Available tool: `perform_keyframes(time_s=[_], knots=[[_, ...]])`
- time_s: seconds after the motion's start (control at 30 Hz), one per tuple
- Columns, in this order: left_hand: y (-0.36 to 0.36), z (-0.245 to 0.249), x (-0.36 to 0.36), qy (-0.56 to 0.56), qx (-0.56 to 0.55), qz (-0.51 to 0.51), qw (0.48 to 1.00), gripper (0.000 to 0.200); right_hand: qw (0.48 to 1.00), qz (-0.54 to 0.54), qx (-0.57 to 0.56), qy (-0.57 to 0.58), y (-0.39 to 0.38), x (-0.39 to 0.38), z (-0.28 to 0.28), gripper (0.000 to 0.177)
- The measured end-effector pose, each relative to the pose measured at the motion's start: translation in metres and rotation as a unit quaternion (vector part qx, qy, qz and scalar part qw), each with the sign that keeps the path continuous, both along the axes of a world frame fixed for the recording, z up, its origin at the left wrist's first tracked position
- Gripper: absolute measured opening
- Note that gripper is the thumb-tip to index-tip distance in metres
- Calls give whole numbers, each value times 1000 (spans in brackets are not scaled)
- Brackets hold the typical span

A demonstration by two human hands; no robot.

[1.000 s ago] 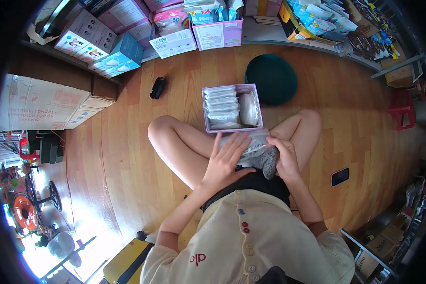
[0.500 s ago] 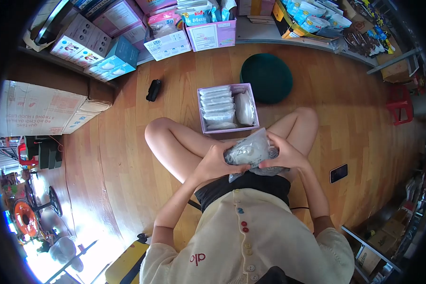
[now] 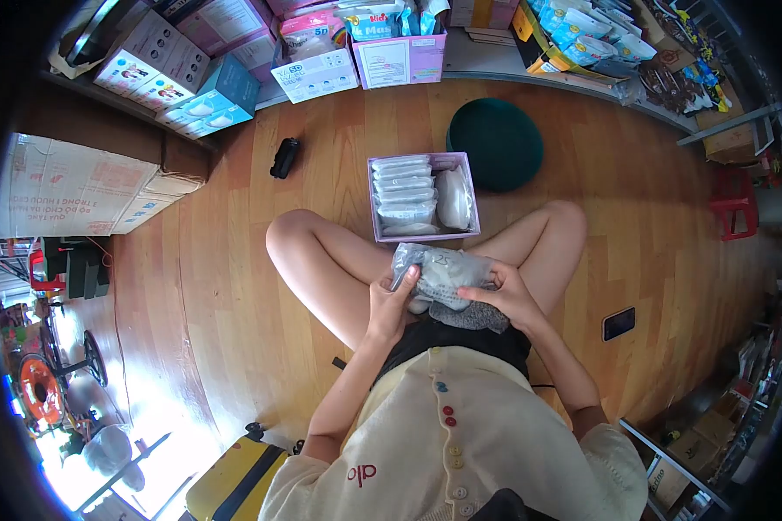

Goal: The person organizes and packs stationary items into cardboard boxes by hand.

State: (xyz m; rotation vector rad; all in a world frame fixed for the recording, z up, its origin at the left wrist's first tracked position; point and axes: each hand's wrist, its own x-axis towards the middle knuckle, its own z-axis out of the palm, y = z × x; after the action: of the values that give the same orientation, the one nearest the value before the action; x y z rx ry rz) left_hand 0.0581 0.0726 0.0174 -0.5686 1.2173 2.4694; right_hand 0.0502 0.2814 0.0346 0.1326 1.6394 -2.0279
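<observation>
A clear plastic bag (image 3: pixel 440 271) with whitish contents and dark print is stretched between my two hands above my lap. My left hand (image 3: pixel 393 304) pinches its left end, thumb on top. On the right end, my right hand (image 3: pixel 504 295) grips it with the thumb across the front. Under the bag, a grey speckled fabric item (image 3: pixel 473 318) lies on my lap, with a bit of white beside it. Just beyond the bag stands a lilac box (image 3: pixel 375 201) holding a row of several white packets (image 3: pixel 403 193) and more packets on its right side.
A dark green round stool or lid (image 3: pixel 495 144) is behind the box. On the floor are a black object (image 3: pixel 285 158) at left and a phone (image 3: pixel 619 324) at right. Shelves with boxes (image 3: pixel 400 62) line the back; a large carton (image 3: pixel 78 187) stands left, a red stool (image 3: pixel 733 205) right.
The bag has been turned and spread flatter, its left end now extending further left. My left hand has shifted from around its side to its left end. More grey fabric shows below.
</observation>
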Motion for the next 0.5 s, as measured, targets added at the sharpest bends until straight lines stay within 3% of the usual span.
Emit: perform_keyframes(time_s=[0.03,0.1,0.17,0.2,0.33,0.4,0.5], knots=[[0,0,2,-27,-12,-17,999,36,1000,0,1,0,6,0,1,45],[-1,-1,1,-52,-24,-36,998,34,985,116,126,21,22,-3,10,48],[-7,-4,-6,57,-133,-108,984,33,973,145,168,55,46,-14,22,51],[-7,5,-12,57,-133,-106,984,33,958,175,208,89,51,-20,28,53],[2,35,-38,180,-204,-218,937,38,982,87,95,137,46,-31,41,48],[15,37,-47,245,-244,-245,906,44,936,196,209,205,43,-34,40,45],[22,36,-57,258,-281,-247,891,46,940,212,215,156,44,-42,34,39]])
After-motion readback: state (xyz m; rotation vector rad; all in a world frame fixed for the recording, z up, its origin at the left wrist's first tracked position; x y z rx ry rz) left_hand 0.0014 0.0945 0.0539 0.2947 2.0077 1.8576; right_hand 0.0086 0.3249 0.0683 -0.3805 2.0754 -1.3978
